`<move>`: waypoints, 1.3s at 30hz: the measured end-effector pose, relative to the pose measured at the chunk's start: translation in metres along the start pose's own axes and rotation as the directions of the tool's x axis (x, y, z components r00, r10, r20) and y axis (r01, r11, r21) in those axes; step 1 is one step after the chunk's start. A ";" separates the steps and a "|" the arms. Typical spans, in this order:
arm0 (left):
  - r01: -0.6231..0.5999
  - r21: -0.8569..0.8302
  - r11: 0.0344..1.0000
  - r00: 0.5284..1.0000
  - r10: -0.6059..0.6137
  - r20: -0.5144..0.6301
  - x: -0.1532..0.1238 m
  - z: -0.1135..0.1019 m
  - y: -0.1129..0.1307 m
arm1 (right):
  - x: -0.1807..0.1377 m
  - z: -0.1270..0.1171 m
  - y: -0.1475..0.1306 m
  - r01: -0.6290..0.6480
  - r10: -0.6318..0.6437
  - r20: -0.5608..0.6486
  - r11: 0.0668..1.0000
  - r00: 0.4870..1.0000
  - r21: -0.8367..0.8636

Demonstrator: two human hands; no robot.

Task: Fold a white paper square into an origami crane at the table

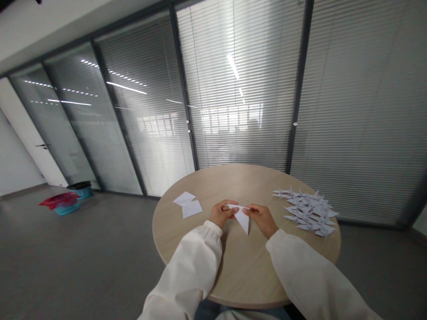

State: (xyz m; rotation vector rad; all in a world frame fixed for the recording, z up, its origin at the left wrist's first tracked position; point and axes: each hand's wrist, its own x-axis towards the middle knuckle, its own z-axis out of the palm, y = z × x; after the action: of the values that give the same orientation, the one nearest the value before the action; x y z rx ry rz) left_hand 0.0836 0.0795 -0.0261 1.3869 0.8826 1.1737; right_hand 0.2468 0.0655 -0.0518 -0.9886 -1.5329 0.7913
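Note:
A white sheet of paper folded into a triangle (243,221) is held between my two hands over the middle of the round table, one point of it facing me. My left hand (223,213) grips its left side, the thumb on top. On the opposite side my right hand (263,218) pinches the upper right edge between thumb and fingers. The fingers under the paper are partly hidden. Further left lie square white paper sheets (191,209). To the right, several folded paper cranes (308,209) sit packed together in a cluster.
The round wooden table (187,240) stands before a glass partition with blinds (240,146). On the floor at the left are a blue bin with a red bag (62,202) and another with a black bag (82,189). A white door (31,133) is beyond them.

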 end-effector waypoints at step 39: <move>-0.061 0.074 0.995 0.987 0.071 -0.145 0.007 -0.004 -0.010 | -0.003 0.002 -0.004 -0.066 0.064 0.046 0.996 0.997 0.051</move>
State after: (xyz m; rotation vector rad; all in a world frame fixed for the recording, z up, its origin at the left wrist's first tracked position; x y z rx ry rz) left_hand 0.0822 0.0891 -0.0343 1.4078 0.9960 1.3210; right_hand 0.2439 0.0616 -0.0500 -0.9922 -1.5168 0.9008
